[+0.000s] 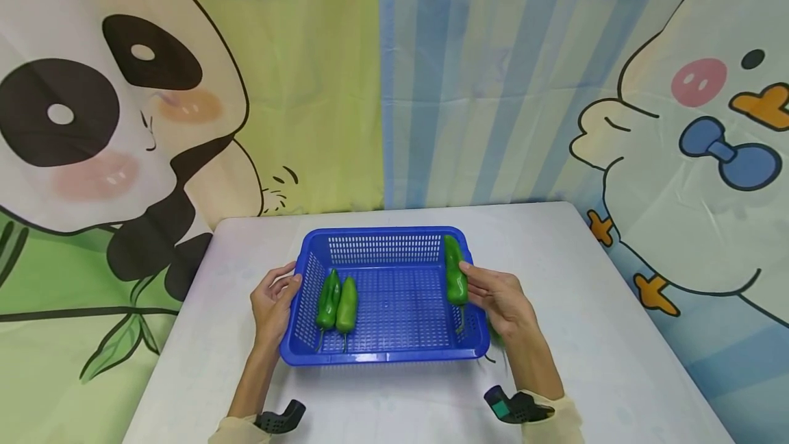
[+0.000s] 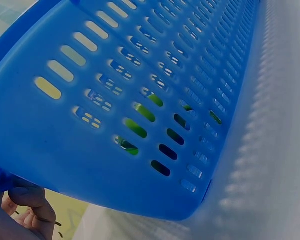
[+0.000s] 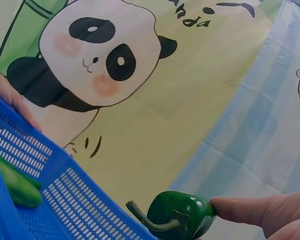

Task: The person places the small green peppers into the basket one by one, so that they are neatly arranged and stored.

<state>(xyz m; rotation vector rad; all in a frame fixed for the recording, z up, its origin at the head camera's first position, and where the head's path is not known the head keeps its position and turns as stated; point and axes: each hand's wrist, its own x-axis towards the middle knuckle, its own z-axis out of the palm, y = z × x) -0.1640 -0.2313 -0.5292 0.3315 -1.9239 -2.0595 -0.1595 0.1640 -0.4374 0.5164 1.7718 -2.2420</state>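
Note:
A blue plastic basket (image 1: 401, 307) with slotted walls is held tilted above the white table. My left hand (image 1: 274, 303) grips its left rim; in the left wrist view the fingers (image 2: 37, 205) curl at the rim. Two green peppers (image 1: 329, 300) lie side by side in the basket's left part, stems toward me. My right hand (image 1: 502, 300) pinches another green pepper (image 1: 455, 273) between thumb and fingers at the basket's right wall. Its curved stem shows in the right wrist view. One more green pepper (image 1: 495, 336) is mostly hidden beneath my right hand, outside the basket.
The white table (image 1: 592, 334) extends on both sides of the basket. Behind it hang curtains (image 1: 456, 88) printed with a panda and a bird. A black device (image 1: 519, 405) is strapped at each wrist.

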